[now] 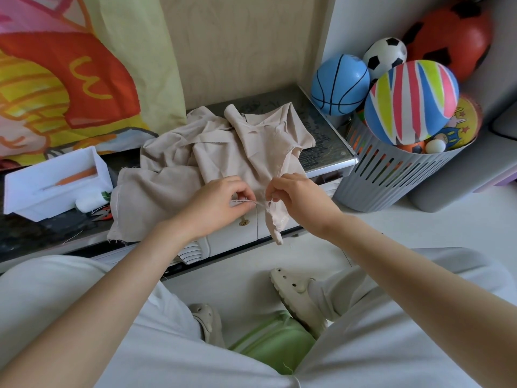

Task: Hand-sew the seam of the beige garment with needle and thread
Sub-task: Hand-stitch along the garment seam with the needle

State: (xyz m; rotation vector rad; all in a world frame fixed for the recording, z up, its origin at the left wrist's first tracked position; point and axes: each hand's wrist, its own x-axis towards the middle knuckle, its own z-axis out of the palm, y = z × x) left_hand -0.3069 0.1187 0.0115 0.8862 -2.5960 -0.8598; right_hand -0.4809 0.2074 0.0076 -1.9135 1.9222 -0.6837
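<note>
- The beige garment [218, 152] lies heaped on the surface [319, 127], its near edge hanging over the front, likely for easy reach.
- The left hand [221, 203] and right hand [296, 200] each pinch the seam [254, 202], holding it taut between them; no needle is discernible.

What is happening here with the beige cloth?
A person is working on the beige garment, which lies heaped on a low cabinet. The left hand pinches an edge of it at the cabinet's front, and the right hand pinches the cloth just beside it. What else they hold is too small to tell.
</note>
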